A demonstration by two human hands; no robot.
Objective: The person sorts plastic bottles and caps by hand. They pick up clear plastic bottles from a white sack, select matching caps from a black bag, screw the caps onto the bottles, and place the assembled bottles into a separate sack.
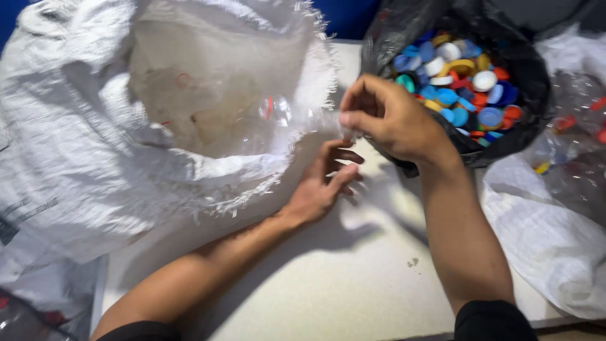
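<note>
Right hand (pixel 391 117), upper middle of the frame, has its fingertips pinched together on something small and pale (probably a cap, too blurry to be sure). It sits just left of the black bag (pixel 536 82) full of coloured bottle caps (pixel 457 85). Left hand (pixel 325 180) lies loose and part open on the tabletop (pixel 353 284), touching the white woven sack (pixel 82 158) at its frayed mouth. A clear plastic bottle (pixel 271 113) lies inside. I'd guess it's light, crushable and slick, so take it by the neck.
</note>
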